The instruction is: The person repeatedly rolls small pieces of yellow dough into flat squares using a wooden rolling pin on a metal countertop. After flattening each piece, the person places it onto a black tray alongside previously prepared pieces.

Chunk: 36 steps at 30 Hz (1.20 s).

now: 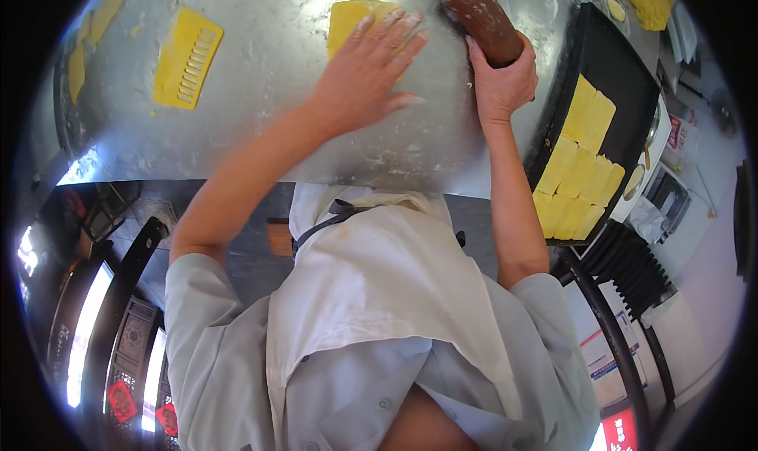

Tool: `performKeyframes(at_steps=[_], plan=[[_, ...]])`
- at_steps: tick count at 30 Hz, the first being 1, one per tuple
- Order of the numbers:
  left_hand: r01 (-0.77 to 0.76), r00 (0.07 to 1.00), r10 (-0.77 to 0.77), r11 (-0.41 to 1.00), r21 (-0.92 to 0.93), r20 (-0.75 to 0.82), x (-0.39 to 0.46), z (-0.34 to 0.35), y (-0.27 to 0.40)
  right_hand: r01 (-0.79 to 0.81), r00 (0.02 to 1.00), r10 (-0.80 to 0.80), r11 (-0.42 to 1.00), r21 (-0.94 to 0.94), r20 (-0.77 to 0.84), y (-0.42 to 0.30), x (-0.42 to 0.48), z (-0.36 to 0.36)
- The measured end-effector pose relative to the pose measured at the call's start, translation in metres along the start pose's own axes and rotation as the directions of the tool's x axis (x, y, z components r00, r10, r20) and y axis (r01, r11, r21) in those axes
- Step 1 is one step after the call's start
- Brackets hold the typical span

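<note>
Flat on a piece of yellow dough [350,21] lies my left hand [370,66], its floury fingers spread over the dough and partly hiding it. My right hand [506,84] grips the near end of a brown rolling pin [482,18], which slants away across the metal worktop [249,119]. Whether the pin touches the worktop is hard to tell. To the right, a black baking tray [622,84] bears rows of yellow dough pieces [577,166], laid edge to edge in its near part.
A yellow slotted plastic scraper [188,59] rests left of my left hand. Dough strips [106,12] lie at the far left. A larger dough lump [648,1] sits beyond the tray. The worktop's front edge runs just before my white apron [379,261].
</note>
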State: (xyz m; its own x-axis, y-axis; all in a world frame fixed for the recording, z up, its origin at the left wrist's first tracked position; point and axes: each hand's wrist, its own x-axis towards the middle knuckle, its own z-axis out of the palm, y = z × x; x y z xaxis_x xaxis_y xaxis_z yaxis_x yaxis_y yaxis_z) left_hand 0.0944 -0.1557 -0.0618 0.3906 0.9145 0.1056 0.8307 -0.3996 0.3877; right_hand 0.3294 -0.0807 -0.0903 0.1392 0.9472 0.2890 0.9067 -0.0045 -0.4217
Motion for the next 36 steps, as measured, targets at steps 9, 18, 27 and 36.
performKeyframes(at_steps=[9,18,27,36], plan=[[0.068,0.978,-0.097,0.985,-0.157,-0.182,-0.005,0.017,0.002,0.067,0.995,-0.075,0.991,0.118,0.067,-0.006,0.012,-0.006],[0.314,0.776,-0.364,0.931,-0.186,-0.515,-0.033,-0.036,-0.094,0.433,0.675,-0.575,0.816,0.382,0.463,-0.062,0.029,-0.019],[0.402,0.833,-0.384,0.915,-0.040,-0.399,-0.039,-0.012,-0.095,0.298,0.610,-0.429,0.903,0.309,0.666,-0.065,0.027,-0.016],[0.423,0.646,-0.652,0.739,-0.524,-0.397,0.008,-0.044,-0.107,-0.227,0.762,-0.141,0.855,0.466,0.632,-0.045,0.067,0.011]])
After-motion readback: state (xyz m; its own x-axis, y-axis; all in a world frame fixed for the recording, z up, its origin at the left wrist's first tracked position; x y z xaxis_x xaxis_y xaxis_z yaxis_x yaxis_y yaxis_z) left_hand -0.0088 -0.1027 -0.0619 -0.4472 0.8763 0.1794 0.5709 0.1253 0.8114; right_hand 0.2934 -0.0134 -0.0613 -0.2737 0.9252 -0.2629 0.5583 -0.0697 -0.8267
